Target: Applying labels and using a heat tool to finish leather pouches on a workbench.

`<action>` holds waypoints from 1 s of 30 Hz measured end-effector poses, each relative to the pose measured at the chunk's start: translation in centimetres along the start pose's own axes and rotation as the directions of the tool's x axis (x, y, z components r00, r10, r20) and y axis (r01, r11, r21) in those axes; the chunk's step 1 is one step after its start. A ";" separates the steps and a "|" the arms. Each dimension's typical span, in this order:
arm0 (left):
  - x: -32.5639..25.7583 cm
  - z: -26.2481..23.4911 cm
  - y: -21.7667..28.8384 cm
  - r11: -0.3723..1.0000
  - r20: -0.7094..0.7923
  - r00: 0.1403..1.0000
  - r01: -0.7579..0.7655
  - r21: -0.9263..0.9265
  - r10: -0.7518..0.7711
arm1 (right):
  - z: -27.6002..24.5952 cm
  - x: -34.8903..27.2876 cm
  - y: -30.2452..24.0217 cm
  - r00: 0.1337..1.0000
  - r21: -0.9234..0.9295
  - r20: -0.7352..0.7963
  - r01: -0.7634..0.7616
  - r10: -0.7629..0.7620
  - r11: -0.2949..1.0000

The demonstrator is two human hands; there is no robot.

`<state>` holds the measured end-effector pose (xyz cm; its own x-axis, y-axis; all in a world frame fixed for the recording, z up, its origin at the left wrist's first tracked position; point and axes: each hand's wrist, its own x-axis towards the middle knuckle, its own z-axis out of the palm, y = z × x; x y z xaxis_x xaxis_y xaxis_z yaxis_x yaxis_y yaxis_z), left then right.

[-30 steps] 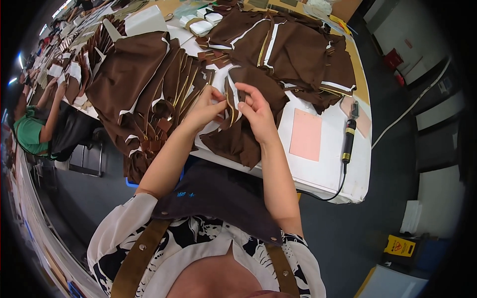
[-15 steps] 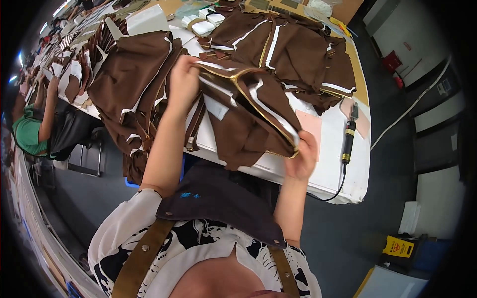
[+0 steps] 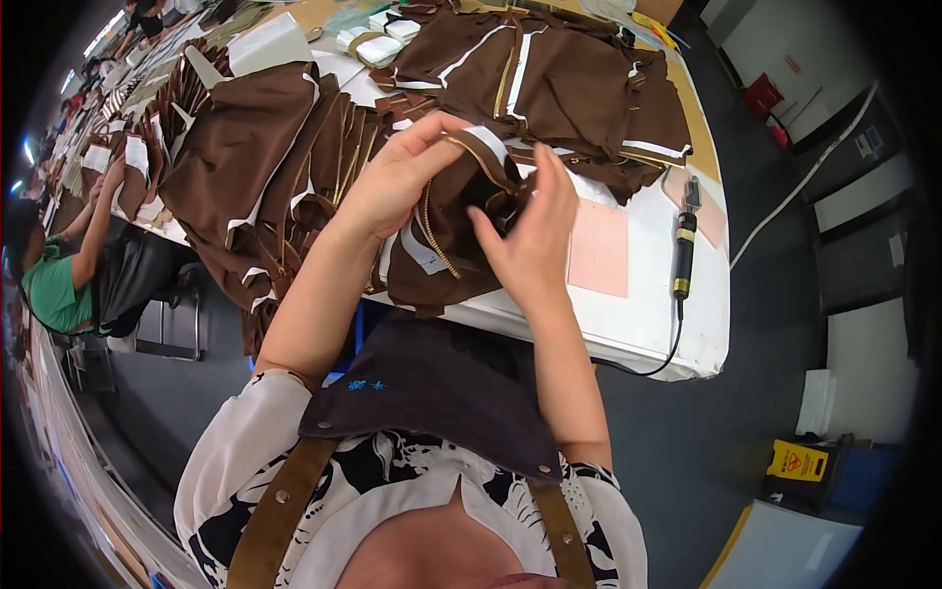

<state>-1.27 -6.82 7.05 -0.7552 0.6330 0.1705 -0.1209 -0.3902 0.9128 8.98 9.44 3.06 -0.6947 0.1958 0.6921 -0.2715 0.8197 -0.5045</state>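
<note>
Both my hands hold a brown garment (image 3: 442,245) with white trim and a brass zipper, lifted just above the white table (image 3: 638,314). My left hand (image 3: 397,177) pinches the top edge of the fabric near the white band. My right hand (image 3: 535,231) grips the bunched cloth from the right side, fingers pressed into the folds. The zipper runs down the hanging part between my hands. The lower part of the garment droops over the table's front edge.
A stack of brown garments (image 3: 265,167) lies to the left, another pile (image 3: 549,88) at the back. A pink pad (image 3: 599,245) and a black corded hand tool (image 3: 684,240) lie on the right. A person in green (image 3: 59,285) sits at far left. A yellow floor sign (image 3: 797,459) stands lower right.
The garment was stretched wide between my hands half a second ago; now my hands have come together and the cloth is bunched between them in front of me.
</note>
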 end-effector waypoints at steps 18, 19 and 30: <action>2.1 -5.5 10.4 0.524 -0.023 0.860 -0.289 0.801 0.510 | -5.1 3.5 0.6 0.698 0.604 0.703 -0.688 0.139 0.401; 3.2 -5.4 11.3 0.437 0.081 0.836 -0.363 0.823 0.543 | -5.0 2.4 -0.6 0.651 0.602 0.755 -0.733 0.072 0.317; 10.7 5.4 -1.1 0.317 0.627 0.555 -0.556 0.768 -0.547 | 0.2 -8.6 -0.9 0.436 0.673 0.669 -0.699 0.601 -0.242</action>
<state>-5.75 4.01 9.94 0.0514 0.9837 -0.1721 0.8768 0.0381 0.4794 15.05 6.94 -2.51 -0.9122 0.2180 -0.3469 0.1031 -0.6972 -0.7094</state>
